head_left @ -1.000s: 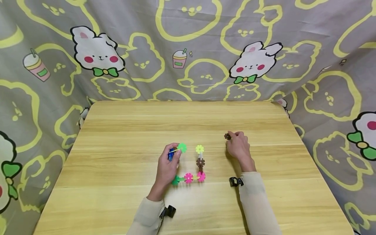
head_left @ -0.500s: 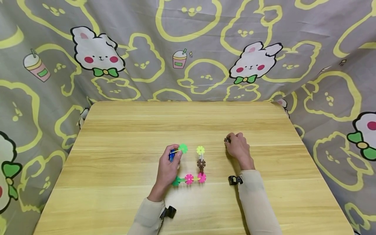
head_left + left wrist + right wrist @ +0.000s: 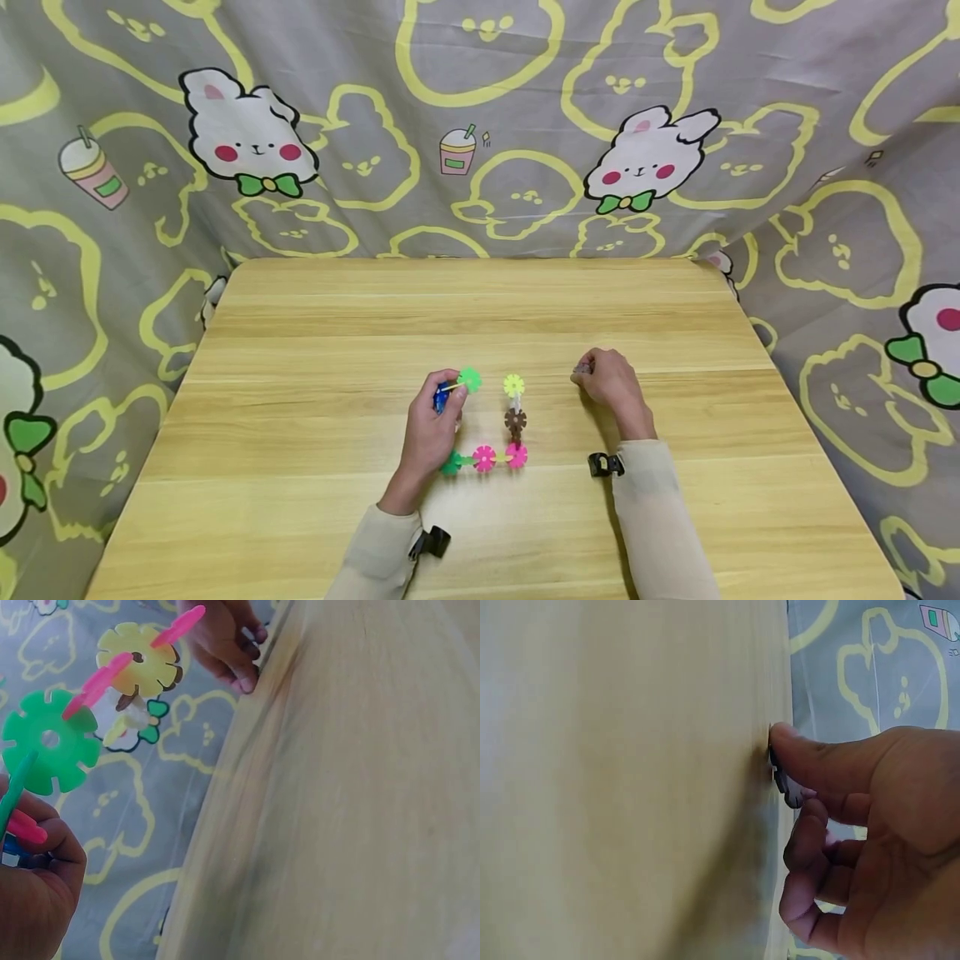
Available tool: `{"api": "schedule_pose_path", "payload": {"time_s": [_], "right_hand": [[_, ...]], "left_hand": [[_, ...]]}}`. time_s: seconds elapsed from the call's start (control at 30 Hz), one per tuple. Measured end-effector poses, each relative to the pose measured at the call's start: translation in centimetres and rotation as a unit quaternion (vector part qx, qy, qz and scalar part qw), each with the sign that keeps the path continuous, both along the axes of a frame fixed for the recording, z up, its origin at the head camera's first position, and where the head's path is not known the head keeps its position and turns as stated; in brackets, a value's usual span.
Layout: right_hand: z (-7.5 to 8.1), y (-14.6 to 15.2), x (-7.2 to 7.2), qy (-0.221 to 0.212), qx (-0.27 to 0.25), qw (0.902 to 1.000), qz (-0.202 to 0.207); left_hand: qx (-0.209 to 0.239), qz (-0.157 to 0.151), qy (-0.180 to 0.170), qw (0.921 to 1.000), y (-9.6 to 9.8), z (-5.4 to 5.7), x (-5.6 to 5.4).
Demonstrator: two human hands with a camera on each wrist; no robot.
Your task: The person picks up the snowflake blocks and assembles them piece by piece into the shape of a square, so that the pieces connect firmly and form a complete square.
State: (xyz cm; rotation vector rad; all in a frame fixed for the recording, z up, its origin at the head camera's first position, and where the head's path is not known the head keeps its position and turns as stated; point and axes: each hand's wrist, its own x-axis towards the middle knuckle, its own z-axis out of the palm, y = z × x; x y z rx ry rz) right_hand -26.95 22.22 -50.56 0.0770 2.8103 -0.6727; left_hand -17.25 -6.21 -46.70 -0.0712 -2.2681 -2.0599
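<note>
My left hand (image 3: 431, 429) grips a chain of slotted snowflake discs by its left side, with a blue disc (image 3: 441, 399) under the fingers. A light green disc (image 3: 470, 380) sticks up beside the fingertips. The chain bends round through a dark green disc (image 3: 452, 463), a pink disc (image 3: 484, 458), a second pink disc (image 3: 516, 456) and a brown disc (image 3: 515, 421) to a yellow disc (image 3: 513, 385) at its far right end. To the right, apart from the chain, my right hand (image 3: 611, 382) pinches a dark snowflake disc (image 3: 786, 780) between thumb and fingers, low over the wooden table.
The wooden table (image 3: 300, 333) spreads out around both hands. Behind it and along its sides hangs a grey curtain (image 3: 360, 50) with yellow outlines and rabbit prints. Each wrist wears a small black camera, such as the right one (image 3: 604, 464).
My right hand has drawn slightly nearer, and the dark disc in it has turned and is now mostly covered by the fingers. The left hand and the chain have barely shifted.
</note>
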Motion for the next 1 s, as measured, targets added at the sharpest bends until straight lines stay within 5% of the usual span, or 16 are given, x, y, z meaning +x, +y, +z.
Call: {"api": "schedule_pose_path", "payload": {"time_s": [0.3,0.47,0.63,0.8,1.0], "right_hand": [[0.3,-0.7,0.9,0.015,-0.006,0.9999,0.004],[0.8,-2.1,1.5,0.069,-0.074,0.9947,0.016],[2.0,-4.8,2.4,0.154,-0.212,0.9637,0.050],[3.4,-7.3,3.6,0.172,-0.334,0.9222,0.092],[4.0,-9.0,4.3,0.230,-0.335,0.8995,0.160]], "left_hand": [[-0.011,0.005,-0.003,0.9999,0.1,0.1,0.0],[-0.006,0.005,-0.002,1.0000,0.1,0.0,0.0],[-0.006,0.006,0.002,1.0000,0.0,0.0,0.0],[-0.004,0.011,0.002,0.9999,-0.1,0.0,0.0],[-0.001,0.004,-0.005,1.0000,-0.2,0.0,0.0]]}}
